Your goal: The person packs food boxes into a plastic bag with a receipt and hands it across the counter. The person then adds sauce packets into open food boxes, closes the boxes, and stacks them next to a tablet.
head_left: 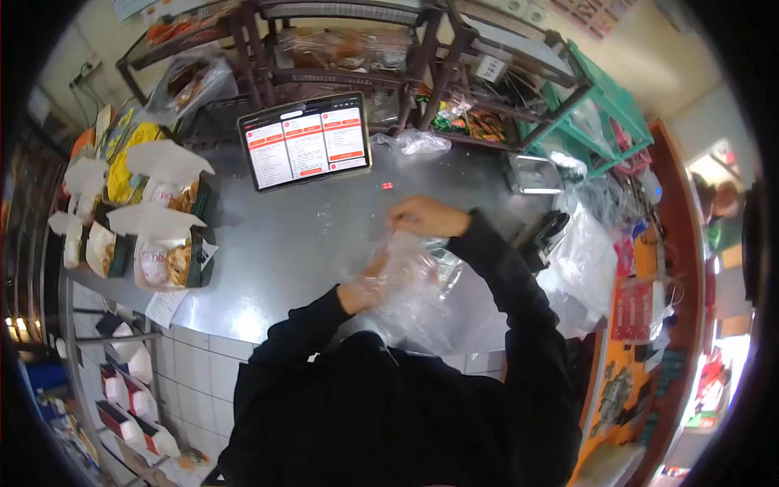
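Observation:
A clear plastic bag (pixel 410 284) hangs crumpled between my hands, over the front edge of the steel table (pixel 268 235). Plastic covers much of my left hand (pixel 367 284), whose fingers are blurred inside or behind it. Above the bag, my right hand (pixel 426 217) has its fingers closed on the bag's upper part. Something shiny, like foil, shows beside the bag on its right. What the bag contains cannot be made out.
A tablet (pixel 307 142) leans at the table's back. Open food boxes (pixel 166 260) stand at the left, near a paper slip (pixel 165 307). Brown racks (pixel 349 73) line the back. At the right are a metal container (pixel 535 174), a black device (pixel 542 239) and plastic bags (pixel 586 260).

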`<action>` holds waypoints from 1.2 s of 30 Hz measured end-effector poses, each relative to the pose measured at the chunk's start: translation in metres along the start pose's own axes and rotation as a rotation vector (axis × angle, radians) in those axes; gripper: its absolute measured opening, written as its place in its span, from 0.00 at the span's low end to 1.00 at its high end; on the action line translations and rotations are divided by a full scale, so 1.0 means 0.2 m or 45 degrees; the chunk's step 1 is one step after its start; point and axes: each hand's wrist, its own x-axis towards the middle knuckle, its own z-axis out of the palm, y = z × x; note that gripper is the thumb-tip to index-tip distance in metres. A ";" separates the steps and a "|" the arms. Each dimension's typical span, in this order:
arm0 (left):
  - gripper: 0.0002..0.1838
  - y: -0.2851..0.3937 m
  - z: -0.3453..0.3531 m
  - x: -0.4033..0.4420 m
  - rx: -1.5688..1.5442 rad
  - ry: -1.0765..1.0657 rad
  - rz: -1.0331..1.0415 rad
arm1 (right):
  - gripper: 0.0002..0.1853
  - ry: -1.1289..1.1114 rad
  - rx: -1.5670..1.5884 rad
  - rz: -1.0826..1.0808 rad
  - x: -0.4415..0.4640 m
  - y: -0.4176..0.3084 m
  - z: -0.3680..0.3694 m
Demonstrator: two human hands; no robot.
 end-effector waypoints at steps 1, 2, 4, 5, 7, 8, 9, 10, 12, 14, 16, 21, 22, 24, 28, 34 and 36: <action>0.17 0.00 -0.03 -0.02 0.022 0.095 -0.081 | 0.13 0.310 -0.100 0.102 -0.11 -0.07 -0.05; 0.17 0.00 -0.02 -0.04 0.019 0.241 -0.193 | 0.12 0.631 -0.210 0.228 -0.22 -0.12 -0.06; 0.16 -0.03 0.00 -0.06 -0.066 0.526 -0.386 | 0.10 1.087 0.013 0.319 -0.32 -0.08 0.18; 0.16 -0.06 0.03 -0.06 -0.120 0.642 -0.454 | 0.12 1.394 -0.212 0.342 -0.32 0.00 0.41; 0.15 -0.10 0.09 -0.05 -0.222 0.807 -0.522 | 0.20 1.461 -0.300 0.534 -0.38 -0.06 0.65; 0.15 -0.10 0.11 -0.05 -0.264 0.835 -0.540 | 0.18 1.233 -0.153 0.517 -0.46 -0.09 0.62; 0.15 -0.10 0.13 -0.06 -0.303 0.881 -0.550 | 0.14 1.055 0.001 0.474 -0.57 -0.14 0.48; 0.14 -0.09 0.16 -0.06 -0.333 0.904 -0.567 | 0.11 0.874 0.213 0.282 -0.69 -0.07 0.35; 0.14 -0.07 0.20 -0.06 -0.360 0.947 -0.593 | 0.10 0.954 -0.375 0.325 -0.92 0.08 -0.08; 0.13 -0.06 0.23 -0.07 -0.348 0.998 -0.607 | 0.09 1.409 -0.523 0.563 -1.08 0.35 -0.47; 0.13 -0.04 0.27 -0.04 -0.308 1.036 -0.613 | 0.07 1.086 -0.782 0.692 -1.18 0.88 -0.73; 0.10 -0.07 0.39 -0.05 -0.296 1.246 -0.634 | 0.06 0.390 -0.776 0.357 -1.18 1.62 -0.76; 0.08 -0.11 0.41 -0.05 -0.313 1.316 -0.643 | 0.05 0.274 -0.757 0.392 -1.16 1.60 -0.78; 0.08 -0.04 0.46 0.04 -0.313 1.395 -0.718 | 0.05 0.031 -0.706 0.455 -1.14 1.53 -0.83; 0.19 0.03 0.54 0.08 -0.494 1.520 -0.934 | 0.06 0.388 -0.826 0.450 -1.21 1.56 -0.83; 0.18 0.08 0.63 -0.03 -0.408 1.354 -1.247 | 0.08 0.997 -0.565 0.225 -1.35 0.94 -0.93; 0.27 0.08 0.59 -0.05 -0.542 1.300 -1.106 | 0.09 1.353 -0.442 0.200 -1.41 0.50 -0.82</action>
